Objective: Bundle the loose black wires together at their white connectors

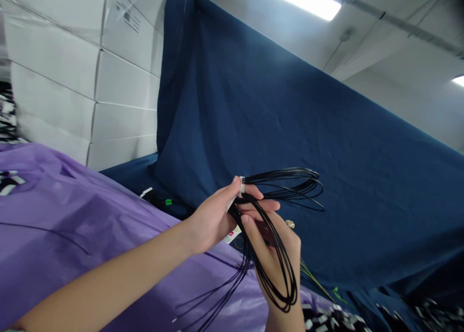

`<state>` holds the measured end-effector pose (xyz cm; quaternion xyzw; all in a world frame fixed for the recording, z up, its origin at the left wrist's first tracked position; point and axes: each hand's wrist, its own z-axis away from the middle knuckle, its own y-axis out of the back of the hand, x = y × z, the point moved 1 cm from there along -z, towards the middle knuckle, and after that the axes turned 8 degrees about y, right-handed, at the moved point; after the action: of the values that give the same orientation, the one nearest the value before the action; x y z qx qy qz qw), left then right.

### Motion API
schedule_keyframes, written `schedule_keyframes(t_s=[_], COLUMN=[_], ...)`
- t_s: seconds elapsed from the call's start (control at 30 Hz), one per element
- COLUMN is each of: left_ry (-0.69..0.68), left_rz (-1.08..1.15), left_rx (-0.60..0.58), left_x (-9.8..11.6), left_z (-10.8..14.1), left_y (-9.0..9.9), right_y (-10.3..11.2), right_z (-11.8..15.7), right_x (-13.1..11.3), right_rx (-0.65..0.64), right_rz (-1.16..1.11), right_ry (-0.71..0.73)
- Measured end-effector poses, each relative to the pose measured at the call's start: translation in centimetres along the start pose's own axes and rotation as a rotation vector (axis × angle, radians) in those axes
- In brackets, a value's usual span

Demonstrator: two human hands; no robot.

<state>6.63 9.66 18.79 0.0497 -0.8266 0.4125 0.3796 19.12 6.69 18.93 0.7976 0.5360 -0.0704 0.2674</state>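
Bare and nearest me, the left forearm [119, 283] is slanting up from the near left corner over a purple sheet [119, 211] that is covering the surface. I am watching the left hand [212, 221] at the middle of my view; its thumb and fingers are closing tightly on a white connector [242, 184], where the black cables [268, 222] are starting. Just beside it, to the right and nearer, the right hand [277, 238] is curling partway, its thumb pressing against the cables just below the connector. I am seeing one loop sticking out to the right, in front of a blue cloth [261, 105], and another hanging across the right hand and wrist. Loose ends are trailing toward the near left, above the sheet. Beyond the hands, a white label [232, 236] is partly showing. Yellow-green wires [315, 279] are lying right of the right hand, and black-and-white parts [333, 318] are piling up at the near right. White boxes [123, 76] are standing stacked at the far left.
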Motion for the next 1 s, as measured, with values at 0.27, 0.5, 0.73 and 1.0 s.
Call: schedule_keyframes(t_s=[0.27, 0.5, 0.73, 1.0], left_ry=[0.001, 0.004, -0.006, -0.011], left_rz=[-0.018, -0.055, -0.051, -0.093], left_rx=[0.022, 0.037, 0.013, 0.062], left_x=[-0.3, -0.3, -0.6, -0.4], left_z=[-0.2, 0.0, 0.1, 0.0], left_y=[0.0, -0.1, -0.2, -0.4], right_y=[-0.1, -0.1, -0.2, -0.8], right_z=[0.1, 0.4, 0.1, 0.2], right_x=[-0.8, 0.0, -0.9, 1.0], right_rx=[0.013, -0.02, -0.042, -0.021], right_rz=[0.058, -0.175, -0.247, -0.118], right_ry=[-0.011, -0.198, -0.295, -0.257])
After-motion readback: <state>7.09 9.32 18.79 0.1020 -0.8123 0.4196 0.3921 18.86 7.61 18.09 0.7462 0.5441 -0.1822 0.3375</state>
